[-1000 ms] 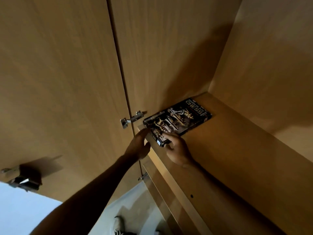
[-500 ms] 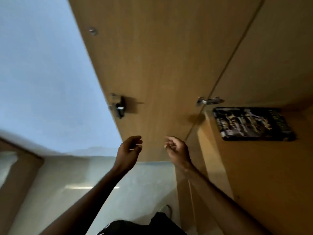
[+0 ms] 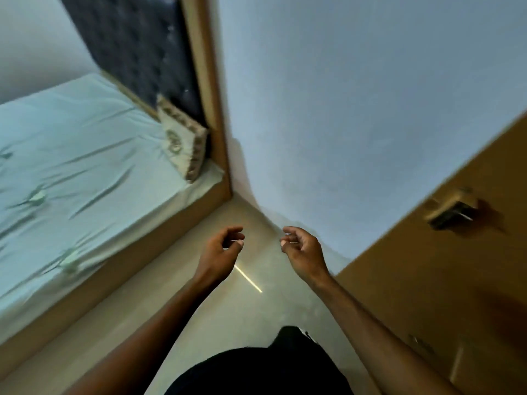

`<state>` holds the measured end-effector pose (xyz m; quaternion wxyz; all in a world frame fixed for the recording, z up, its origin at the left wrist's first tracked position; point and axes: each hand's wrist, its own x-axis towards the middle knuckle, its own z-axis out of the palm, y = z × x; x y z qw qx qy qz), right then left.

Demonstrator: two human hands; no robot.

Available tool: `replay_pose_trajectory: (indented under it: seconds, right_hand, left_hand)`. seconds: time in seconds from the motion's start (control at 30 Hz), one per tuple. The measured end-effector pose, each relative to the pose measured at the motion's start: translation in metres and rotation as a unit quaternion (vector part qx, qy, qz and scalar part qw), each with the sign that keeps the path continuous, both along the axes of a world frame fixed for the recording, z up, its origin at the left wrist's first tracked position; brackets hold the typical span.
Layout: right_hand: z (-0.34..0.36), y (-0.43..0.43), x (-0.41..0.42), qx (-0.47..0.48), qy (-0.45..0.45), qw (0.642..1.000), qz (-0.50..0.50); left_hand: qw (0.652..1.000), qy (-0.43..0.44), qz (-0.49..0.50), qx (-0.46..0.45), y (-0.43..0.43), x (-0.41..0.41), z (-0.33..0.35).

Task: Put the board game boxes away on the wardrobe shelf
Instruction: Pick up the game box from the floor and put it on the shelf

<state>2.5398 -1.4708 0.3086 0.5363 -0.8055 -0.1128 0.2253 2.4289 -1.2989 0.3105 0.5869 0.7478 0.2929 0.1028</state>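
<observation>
My left hand [image 3: 219,255] and my right hand [image 3: 303,252] hang in front of me over the floor, both empty with fingers loosely curled and apart. No board game box is in view, and the wardrobe shelf is out of the frame. Only the wooden wardrobe door [image 3: 445,280] with a metal hinge [image 3: 452,213] shows at the right.
A bed with a pale green sheet [image 3: 71,172] fills the left, with a patterned cushion [image 3: 182,143] against a dark padded headboard [image 3: 137,44]. A blue-grey wall [image 3: 342,109] stands ahead. Beige floor [image 3: 242,309] runs between the bed frame and the wardrobe.
My hands let go of the chess box on the shelf and dropped back empty. My view swung left and down from the wardrobe to the bed and floor.
</observation>
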Motion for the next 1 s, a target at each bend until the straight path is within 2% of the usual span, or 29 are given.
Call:
replay_pose_trajectory:
  seconds: [0.23, 0.47, 0.5, 0.57, 0.73, 1.0]
  right_hand:
    - [0.002, 0.163, -0.034, -0.004, -0.007, 0.980, 0.201]
    - [0.004, 0.342, -0.098, 0.000, -0.001, 0.921, 0.389]
    - [0.003, 0.379, -0.115, -0.006, 0.000, 0.902, 0.431]
    - [0.008, 0.413, -0.131, -0.008, -0.005, 0.882, 0.471]
    - [0.008, 0.509, -0.206, -0.022, -0.020, 0.802, 0.597]
    - [-0.006, 0.618, -0.376, -0.036, -0.050, 0.671, 0.739]
  left_hand:
    - [0.979, -0.004, 0.205, -0.018, 0.105, -0.092, -0.004]
    - [0.916, 0.017, 0.399, -0.030, 0.213, -0.189, -0.005]
    - [0.895, 0.012, 0.444, -0.035, 0.233, -0.209, -0.005]
    - [0.879, 0.010, 0.474, -0.039, 0.251, -0.226, 0.001]
    - [0.804, 0.001, 0.593, -0.055, 0.287, -0.296, -0.002]
    - [0.660, -0.022, 0.748, -0.071, 0.326, -0.431, -0.017]
